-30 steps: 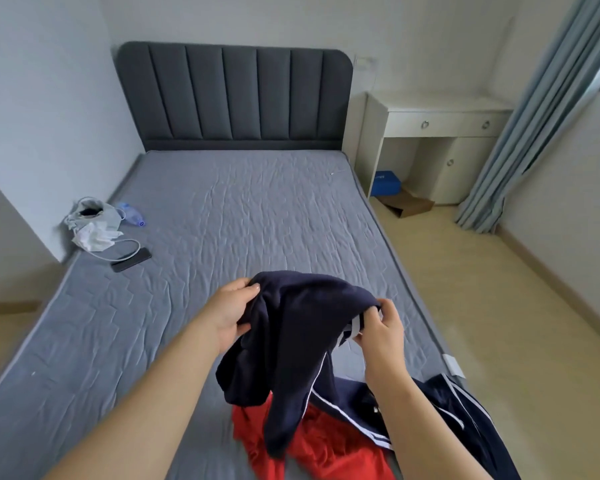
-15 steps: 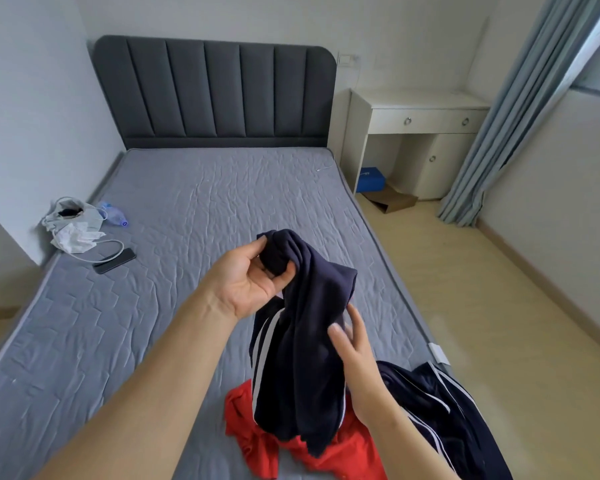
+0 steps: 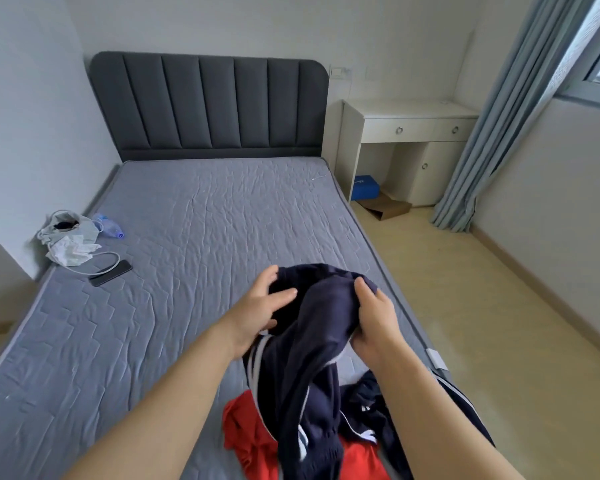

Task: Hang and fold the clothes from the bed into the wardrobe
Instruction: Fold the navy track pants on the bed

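Two bare hands are holding a dark navy fabric garment with white side stripes (image 3: 326,306) in the air above the near end of the grey quilted mattress (image 3: 205,237). The left hand (image 3: 260,308) is pinching the garment's upper edge, with its thumb over the top and its fingers lying against the cloth. The right hand (image 3: 374,320) is gripping the bunched fabric on the opposite side, with its fingers curled into it. The rest of the garment is hanging down between the forearms, and its lower end is trailing onto a crumpled red fabric garment (image 3: 246,434) lying on the mattress. Just beside the red one, partly under the right forearm, a second dark navy garment with white stripes (image 3: 364,424) is lying in a heap at the mattress edge.

Well apart from the clothes, by the far left edge, a crumpled white bag (image 3: 68,237), a clear plastic bottle (image 3: 110,228) and a black flat phone (image 3: 110,273) with a white looped cable (image 3: 110,263) are resting. A dark grey padded headboard (image 3: 208,105) is standing at the far end. A cream wooden desk (image 3: 406,126) and a pale blue pleated curtain (image 3: 499,116) are standing to the right.
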Action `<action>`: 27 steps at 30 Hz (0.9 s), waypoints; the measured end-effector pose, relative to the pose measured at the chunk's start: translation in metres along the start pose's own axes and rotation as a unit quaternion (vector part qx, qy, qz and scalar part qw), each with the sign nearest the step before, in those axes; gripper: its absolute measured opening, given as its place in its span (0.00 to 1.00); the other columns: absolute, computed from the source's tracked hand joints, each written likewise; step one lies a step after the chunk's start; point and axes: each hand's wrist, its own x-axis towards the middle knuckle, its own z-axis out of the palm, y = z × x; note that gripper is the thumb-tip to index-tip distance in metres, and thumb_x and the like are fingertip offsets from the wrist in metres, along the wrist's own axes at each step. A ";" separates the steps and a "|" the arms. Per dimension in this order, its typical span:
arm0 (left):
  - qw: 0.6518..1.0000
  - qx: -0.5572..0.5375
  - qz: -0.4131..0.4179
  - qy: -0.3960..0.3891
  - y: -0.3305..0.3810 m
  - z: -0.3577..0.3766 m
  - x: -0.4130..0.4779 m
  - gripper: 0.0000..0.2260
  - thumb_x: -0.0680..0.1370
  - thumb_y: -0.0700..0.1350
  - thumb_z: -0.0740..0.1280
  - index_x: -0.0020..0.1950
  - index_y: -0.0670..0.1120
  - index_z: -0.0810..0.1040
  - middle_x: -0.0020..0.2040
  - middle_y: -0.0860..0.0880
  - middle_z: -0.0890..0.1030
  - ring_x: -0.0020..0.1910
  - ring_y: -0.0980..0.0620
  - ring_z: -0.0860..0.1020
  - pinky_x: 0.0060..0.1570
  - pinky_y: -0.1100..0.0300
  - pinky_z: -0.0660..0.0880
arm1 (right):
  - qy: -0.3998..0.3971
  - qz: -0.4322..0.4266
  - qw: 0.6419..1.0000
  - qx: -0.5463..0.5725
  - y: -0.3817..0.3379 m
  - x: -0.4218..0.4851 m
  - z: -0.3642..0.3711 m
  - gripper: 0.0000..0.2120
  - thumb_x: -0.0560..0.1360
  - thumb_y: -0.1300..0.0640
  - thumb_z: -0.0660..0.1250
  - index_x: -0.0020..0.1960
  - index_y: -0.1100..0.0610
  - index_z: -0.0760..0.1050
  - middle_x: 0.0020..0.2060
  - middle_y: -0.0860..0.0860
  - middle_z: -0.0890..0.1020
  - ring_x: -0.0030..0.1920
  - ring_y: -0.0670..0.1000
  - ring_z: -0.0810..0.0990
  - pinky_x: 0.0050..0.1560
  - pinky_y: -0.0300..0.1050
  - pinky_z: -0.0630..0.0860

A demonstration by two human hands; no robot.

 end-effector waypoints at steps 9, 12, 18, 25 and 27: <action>0.979 0.182 -0.005 -0.091 -0.030 0.005 -0.011 0.27 0.72 0.39 0.71 0.67 0.52 0.65 0.55 0.55 0.77 0.50 0.61 0.78 0.47 0.70 0.74 | 0.051 0.087 0.989 0.112 -0.008 0.007 0.022 0.11 0.81 0.54 0.57 0.59 0.59 0.70 0.53 0.60 0.77 0.54 0.60 0.77 0.63 0.59 0.70; 0.942 0.327 -0.035 0.068 -0.049 -0.001 -0.004 0.07 0.76 0.42 0.63 0.53 0.47 0.74 0.51 0.45 0.80 0.50 0.47 0.78 0.45 0.59 0.71 | 0.046 0.090 0.984 0.148 -0.013 0.002 0.024 0.09 0.81 0.56 0.56 0.53 0.61 0.71 0.47 0.57 0.77 0.47 0.56 0.78 0.55 0.53 0.74; 0.966 0.146 0.047 0.209 -0.027 -0.017 0.009 0.11 0.78 0.43 0.62 0.37 0.53 0.74 0.29 0.51 0.76 0.30 0.51 0.74 0.34 0.58 0.69 | 0.037 -0.003 0.990 -0.135 -0.010 -0.007 0.009 0.07 0.78 0.57 0.61 0.55 0.56 0.67 0.42 0.51 0.76 0.38 0.49 0.78 0.36 0.42 0.75; 0.961 0.236 0.140 0.036 0.010 0.000 0.006 0.14 0.74 0.38 0.67 0.38 0.58 0.81 0.38 0.55 0.82 0.40 0.57 0.79 0.44 0.64 0.74 | -0.076 -0.213 0.790 -0.570 0.001 -0.016 0.008 0.32 0.70 0.57 0.69 0.68 0.40 0.61 0.75 0.43 0.50 0.73 0.50 0.50 0.66 0.51 0.58; 0.952 0.264 0.155 0.007 0.010 0.007 0.005 0.15 0.71 0.38 0.68 0.36 0.59 0.80 0.36 0.57 0.82 0.40 0.60 0.80 0.45 0.64 0.75 | -0.059 -0.200 0.778 -0.593 0.004 -0.016 0.006 0.14 0.69 0.55 0.69 0.53 0.44 0.71 0.67 0.47 0.67 0.67 0.53 0.61 0.60 0.50 0.63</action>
